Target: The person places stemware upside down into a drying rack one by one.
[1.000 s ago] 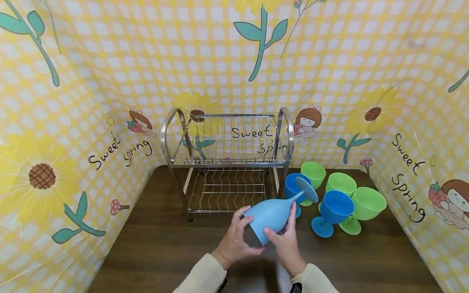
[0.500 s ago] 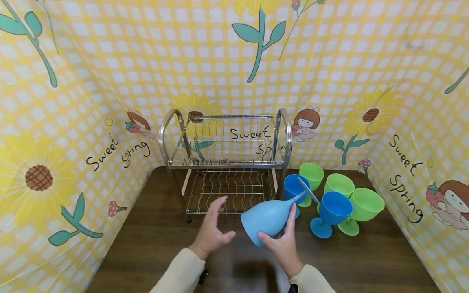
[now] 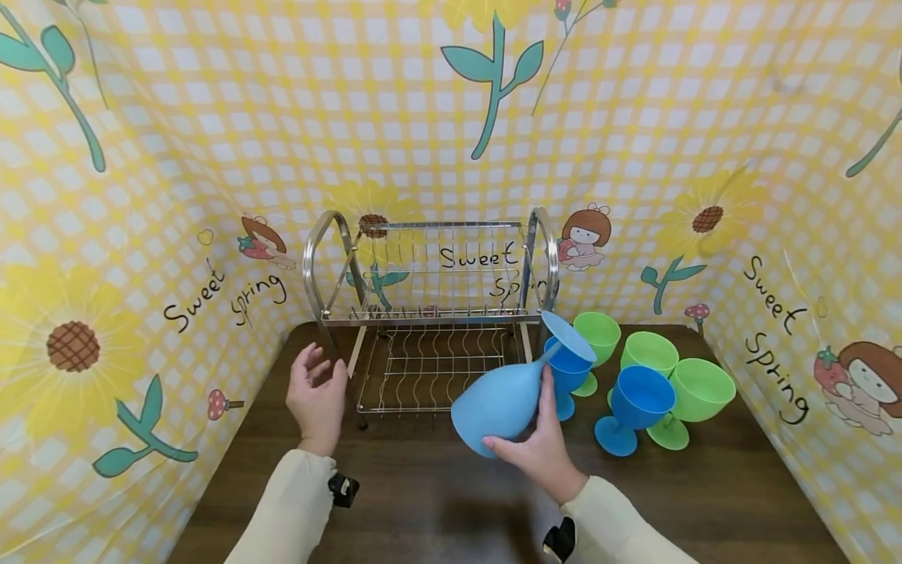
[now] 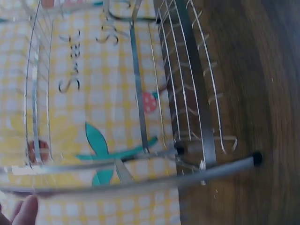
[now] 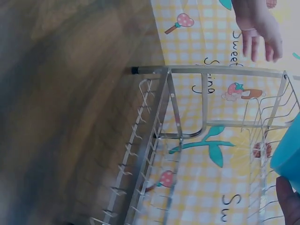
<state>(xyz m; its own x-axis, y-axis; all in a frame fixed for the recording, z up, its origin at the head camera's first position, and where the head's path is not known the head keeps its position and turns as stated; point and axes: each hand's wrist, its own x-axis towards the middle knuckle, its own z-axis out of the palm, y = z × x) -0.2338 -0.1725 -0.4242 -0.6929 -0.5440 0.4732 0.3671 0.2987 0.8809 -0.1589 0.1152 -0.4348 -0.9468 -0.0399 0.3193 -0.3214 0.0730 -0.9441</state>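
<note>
My right hand (image 3: 539, 454) grips a light blue goblet (image 3: 496, 407) by its bowl, thumb near the rim and fingers along the far side. The goblet is tilted, mouth toward the lower left and its round foot up at the right, in front of the dish rack. In the right wrist view only part of the blue goblet (image 5: 289, 152) shows at the right edge, with the thumb below it. Relaxed and holding nothing, my left hand (image 3: 317, 399) is raised beside the left end of the steel two-tier dish rack (image 3: 437, 317). Its fingertips show at the lower left of the left wrist view.
Right of the rack stand two darker blue goblets, one in front (image 3: 643, 398) and one (image 3: 569, 376) partly behind the held goblet. Three green goblets (image 3: 703, 388) stand beside and behind them on the brown wooden table (image 3: 395, 501). A yellow checked cloth (image 3: 620, 102) walls the back and sides.
My left hand has let go of the light blue goblet and moved left to the rack's left end. The right hand has shifted the goblet slightly left and up.
</note>
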